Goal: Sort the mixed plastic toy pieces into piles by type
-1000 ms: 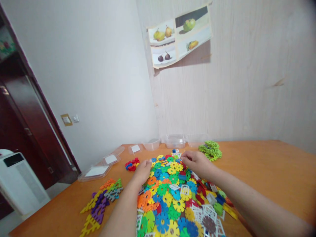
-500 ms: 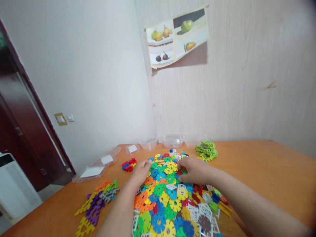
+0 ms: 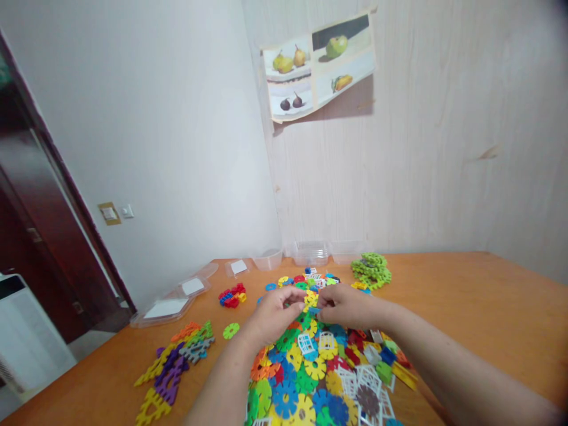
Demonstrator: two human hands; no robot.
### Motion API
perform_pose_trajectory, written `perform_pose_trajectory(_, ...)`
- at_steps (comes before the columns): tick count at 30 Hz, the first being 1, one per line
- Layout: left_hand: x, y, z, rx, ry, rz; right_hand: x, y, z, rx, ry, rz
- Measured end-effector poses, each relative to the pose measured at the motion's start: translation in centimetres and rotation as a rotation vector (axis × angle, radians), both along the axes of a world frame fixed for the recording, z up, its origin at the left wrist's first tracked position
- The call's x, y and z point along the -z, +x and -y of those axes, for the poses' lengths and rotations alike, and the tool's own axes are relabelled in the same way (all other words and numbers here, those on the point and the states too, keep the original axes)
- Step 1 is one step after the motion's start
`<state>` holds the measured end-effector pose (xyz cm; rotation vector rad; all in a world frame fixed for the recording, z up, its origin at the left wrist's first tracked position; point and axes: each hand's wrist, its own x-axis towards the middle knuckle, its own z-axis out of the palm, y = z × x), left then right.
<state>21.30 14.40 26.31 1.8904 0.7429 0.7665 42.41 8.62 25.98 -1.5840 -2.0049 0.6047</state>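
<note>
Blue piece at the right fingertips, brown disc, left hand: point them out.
Blue piece (image 3: 313, 310): head view, its visible face.
Brown disc (image 3: 368, 402): head view, its middle.
Left hand (image 3: 272, 316): head view, back of the hand.

Multicoloured discs (image 3: 305, 380), white lattice pieces (image 3: 306, 343), orange-brown table (image 3: 452, 302)
</note>
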Motion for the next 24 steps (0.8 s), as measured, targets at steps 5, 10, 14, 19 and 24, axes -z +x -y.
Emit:
perform_pose_trajectory(5,-0.2,0.6,0.9,0.041,0.038,-0.063,0.0,0.2,-0.3,-0.024,-0.042,-0.099)
perform_pose_trajectory(10,-0.3,0.5,0.9,0.015,0.003,-0.056,0.5,0.3,-0.4,-0.013,-0.061,-0.159)
perform_pose_trajectory(14,0.0,0.0,-0.2,-0.099,-0.109,0.058,0.8,0.4,-0.6,0.041,-0.025,-0.115)
perform_pose_trajectory(19,0.9,-2.9,-4.3,-0.576,-0.335,0.416,1.0,0.5,-0.8,0.061,0.023,-0.084)
perform_pose_trajectory(24,2.2,-6.5,-8.1,-0.858,-0.464,0.581,1.0,0.3,-0.8,0.082,0.078,-0.072)
